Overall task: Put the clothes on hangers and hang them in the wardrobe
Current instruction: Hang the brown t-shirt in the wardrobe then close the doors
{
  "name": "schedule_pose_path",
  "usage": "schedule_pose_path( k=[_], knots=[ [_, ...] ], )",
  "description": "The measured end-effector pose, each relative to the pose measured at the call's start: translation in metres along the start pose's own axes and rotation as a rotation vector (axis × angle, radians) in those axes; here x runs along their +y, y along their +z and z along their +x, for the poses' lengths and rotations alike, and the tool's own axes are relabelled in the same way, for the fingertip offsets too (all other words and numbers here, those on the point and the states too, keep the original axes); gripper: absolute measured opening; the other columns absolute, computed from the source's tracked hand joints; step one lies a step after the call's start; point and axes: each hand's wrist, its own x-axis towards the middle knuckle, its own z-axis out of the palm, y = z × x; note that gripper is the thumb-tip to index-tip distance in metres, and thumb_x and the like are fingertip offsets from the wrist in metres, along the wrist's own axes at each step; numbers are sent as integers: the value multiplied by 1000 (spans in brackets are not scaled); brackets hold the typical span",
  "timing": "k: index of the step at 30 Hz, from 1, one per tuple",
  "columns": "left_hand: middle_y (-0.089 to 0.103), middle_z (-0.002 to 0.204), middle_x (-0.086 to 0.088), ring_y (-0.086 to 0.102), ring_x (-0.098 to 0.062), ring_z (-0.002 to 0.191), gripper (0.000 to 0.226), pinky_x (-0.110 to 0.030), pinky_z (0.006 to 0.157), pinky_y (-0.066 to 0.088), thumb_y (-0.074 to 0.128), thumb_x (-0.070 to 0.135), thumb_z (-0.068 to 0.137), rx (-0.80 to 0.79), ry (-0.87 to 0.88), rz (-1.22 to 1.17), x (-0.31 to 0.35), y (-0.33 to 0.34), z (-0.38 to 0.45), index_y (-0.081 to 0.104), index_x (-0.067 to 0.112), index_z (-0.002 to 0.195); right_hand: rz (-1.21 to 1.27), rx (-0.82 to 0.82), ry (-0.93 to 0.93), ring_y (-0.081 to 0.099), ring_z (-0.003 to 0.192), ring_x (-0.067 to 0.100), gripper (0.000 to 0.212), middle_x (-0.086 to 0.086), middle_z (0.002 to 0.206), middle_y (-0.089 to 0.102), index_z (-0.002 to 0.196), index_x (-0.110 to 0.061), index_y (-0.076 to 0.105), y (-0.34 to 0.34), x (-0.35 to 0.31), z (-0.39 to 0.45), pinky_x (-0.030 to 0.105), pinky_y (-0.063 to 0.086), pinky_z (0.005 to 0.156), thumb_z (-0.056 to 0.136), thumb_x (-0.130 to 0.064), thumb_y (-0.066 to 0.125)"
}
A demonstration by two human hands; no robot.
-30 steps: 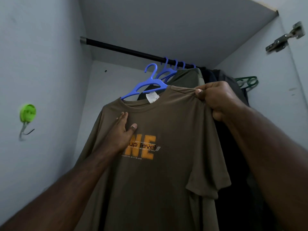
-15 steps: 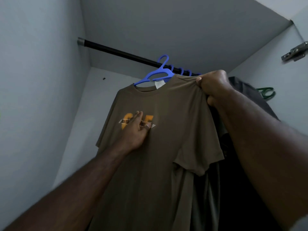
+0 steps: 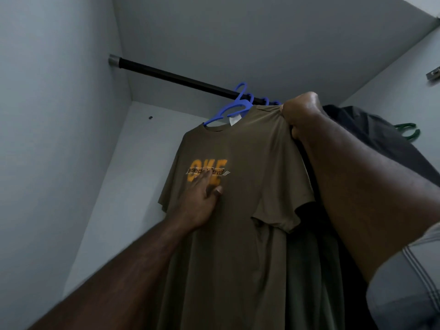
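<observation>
— Raised and carried deeper into the wardrobe since half a second ago, is it not, that olive-brown short-sleeved cotton T-shirt (image 3: 240, 210) with the orange chest print?

— It is. It is now seen higher and nearer the black metal hanging rail (image 3: 181, 79), and the curved hook of the blue plastic hanger (image 3: 234, 108) inside its collar is brought right up to the rail; whether the hook is already over the rail cannot be told.

— How is the shirt held?

— Its shoulder seam is pinched and bunched by the right hand (image 3: 301, 114), whose fingers are curled tightly round the fabric at the top. The left hand (image 3: 201, 198) is laid flat on the chest, fingers straight and close together, the fingertips (image 3: 209, 177) covering the lower part of the print. A second earlier that hand was placed higher, nearer the collar.

— And round it?

— Just behind the hanger, further blue hooks (image 3: 267, 101) are seen on the rail. Dark hanging garments (image 3: 371, 139) are packed to the right, partly hidden by the right forearm. A dark green plastic hanger (image 3: 408, 131) is seen against the pale grey wardrobe side wall (image 3: 59, 139) opposite. A grey striped sleeve (image 3: 409, 282) is visible at the lower right edge.
</observation>
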Motion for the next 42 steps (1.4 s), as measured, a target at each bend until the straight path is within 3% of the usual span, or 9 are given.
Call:
schedule_pose_path(
  k=[3,8,12,15,17,25,31,36,42],
  knots=[
    [13,168,3,11,-16,154,64,-34,121,14,43,43,105,17,11,-18,-7,1,-5,18,23,160,613,37,253,64,103,22,33,-7,109,55,128,-17,56,5,-11,4,22,42,52,95,-22,53],
    [16,167,2,13,-14,153,63,-29,120,13,45,41,105,18,12,-23,-15,6,-15,21,22,159,-18,20,76,63,111,21,40,-3,125,60,129,-21,53,12,-2,1,30,40,64,91,-30,62],
    [14,167,3,10,-12,153,63,-27,118,12,44,42,104,-6,3,-57,-7,15,-26,20,23,160,406,8,205,65,108,23,28,4,123,63,122,-20,53,0,-1,-8,27,42,54,94,-19,56],
    [20,166,4,15,-12,152,62,-29,118,17,46,41,104,16,26,-82,5,22,-37,23,24,159,247,89,-81,66,99,24,45,2,119,63,137,-18,45,5,21,-9,26,38,53,93,-20,58],
    [31,162,5,26,-10,149,59,-29,118,23,50,39,103,71,80,-113,14,26,-48,32,23,156,651,82,59,67,92,24,42,4,111,67,121,-14,58,-8,15,-18,26,48,57,86,-34,68],
    [63,122,12,58,-1,111,57,-27,92,53,67,57,87,114,264,-245,54,63,-100,64,21,131,483,-163,107,67,78,22,29,5,89,67,94,-14,65,-35,54,-121,34,58,67,78,-29,83],
    [68,89,6,65,-8,82,14,-36,71,55,65,26,95,276,315,-479,115,77,-103,72,15,99,649,159,149,68,64,20,9,3,78,67,90,-21,71,-87,70,-134,27,55,52,83,-20,76],
    [70,91,6,67,-9,86,6,-39,76,57,66,25,95,248,200,-560,131,86,-109,70,22,98,343,227,120,66,84,19,29,3,96,68,105,-25,72,-109,102,-124,27,53,69,78,-30,82],
    [64,78,6,61,-3,72,17,-19,62,51,75,32,89,264,84,-506,151,86,-116,65,20,95,466,36,196,71,83,28,29,9,91,71,94,-18,73,-110,138,-111,47,62,76,70,-28,87]
  ],
)
